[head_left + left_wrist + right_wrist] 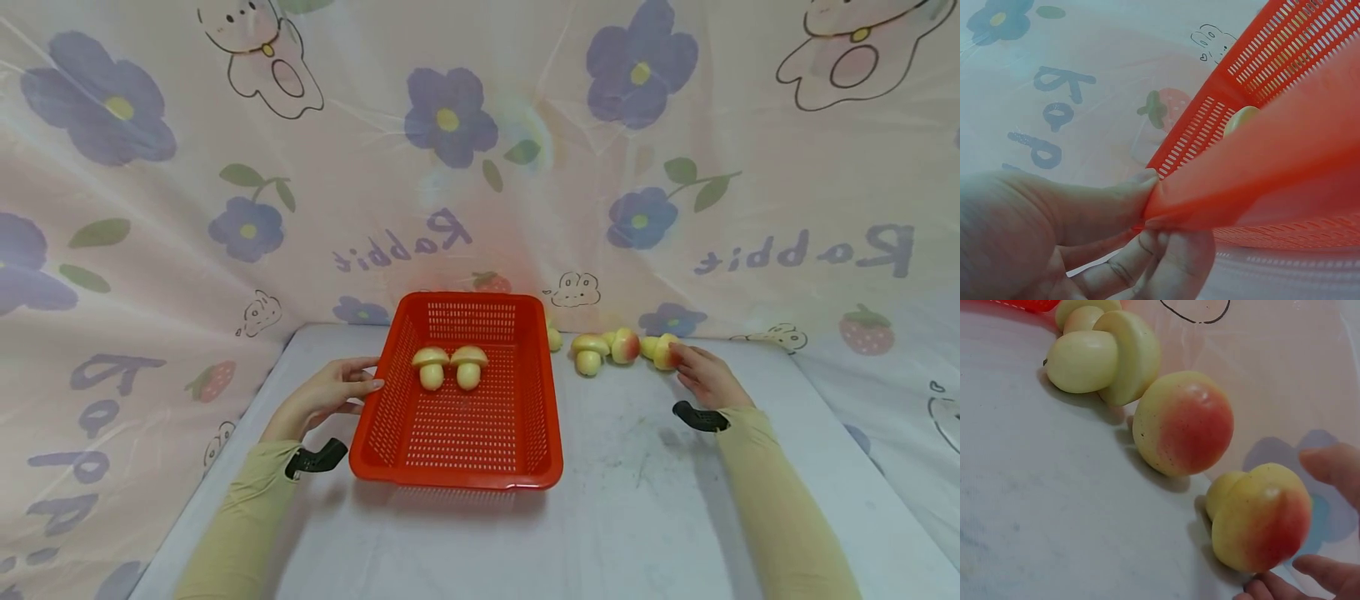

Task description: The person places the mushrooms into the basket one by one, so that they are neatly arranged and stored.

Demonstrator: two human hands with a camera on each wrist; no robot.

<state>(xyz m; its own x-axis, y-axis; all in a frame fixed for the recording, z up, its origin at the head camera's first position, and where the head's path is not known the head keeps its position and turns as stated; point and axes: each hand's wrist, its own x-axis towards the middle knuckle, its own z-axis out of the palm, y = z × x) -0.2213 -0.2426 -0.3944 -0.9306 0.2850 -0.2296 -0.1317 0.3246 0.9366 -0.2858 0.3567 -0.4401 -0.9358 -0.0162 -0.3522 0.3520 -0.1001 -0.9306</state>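
Observation:
My left hand (330, 392) grips the left rim of a red plastic basket (367, 437), thumb on one side of the wall and fingers beneath in the left wrist view. Two toy mushrooms, one (431, 368) beside the other (468, 368), lie in the basket toward its far end. At the right, my right hand (708, 377) is around the outer end of a yellow mushroom with a red-blushed cap (1266, 519). Its thumb (1335, 469) and fingers (1329, 575) are spread, with a gap showing between thumb and cap.
Left of that mushroom, a red-capped one (624, 346) and a paler one (589, 354) lie in a row on the white table (622, 500). Another mushroom (553, 338) is partly hidden behind the basket. A printed curtain (525, 192) hangs along the table's back edge.

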